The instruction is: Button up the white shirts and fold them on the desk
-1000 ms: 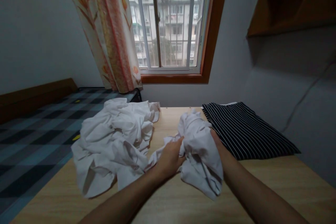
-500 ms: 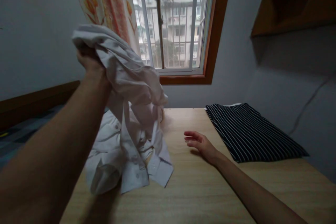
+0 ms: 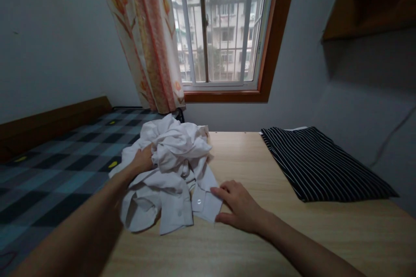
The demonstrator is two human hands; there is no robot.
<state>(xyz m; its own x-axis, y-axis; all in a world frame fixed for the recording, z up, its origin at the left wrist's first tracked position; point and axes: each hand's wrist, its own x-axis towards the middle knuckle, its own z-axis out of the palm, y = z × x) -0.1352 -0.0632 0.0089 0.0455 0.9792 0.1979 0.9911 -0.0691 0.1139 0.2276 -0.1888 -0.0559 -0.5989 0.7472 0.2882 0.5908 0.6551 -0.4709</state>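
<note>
— What is around the hands?
— A pale wall, with a barred window [image 3: 224, 43] beyond them and a flowered curtain [image 3: 156, 47] at its left; a checked bed [image 3: 74, 151] lies left of the left hand [image 3: 144, 159], and a light wooden table [image 3: 253, 249] spreads beneath and between both arms.
— And the white clothing?
— It lies heaped on the table, mostly ahead of and to the right of the left hand, with its near edge left of the right hand [image 3: 242, 205]; the crumpled bulk shows no clear long axis; one sleeve runs out of it, slanting toward the wearer and the right hand, its buttoned cuff [image 3: 204, 203] ending at those fingers; a second flap [image 3: 177, 212] points straight back at the wearer.
— How are the hands posed?
— The left arm stretches far forward, its fingers buried in the folds; I cannot tell whether they grip; the right arm comes in low from the near right, palm turned down, thumb and forefinger spread apart at the cuff's edge.
— Anything past the right hand?
— A black cloth with white stripes [image 3: 325, 166], lying flat, well apart from it; a wooden shelf [image 3: 367, 26] hangs higher up.
</note>
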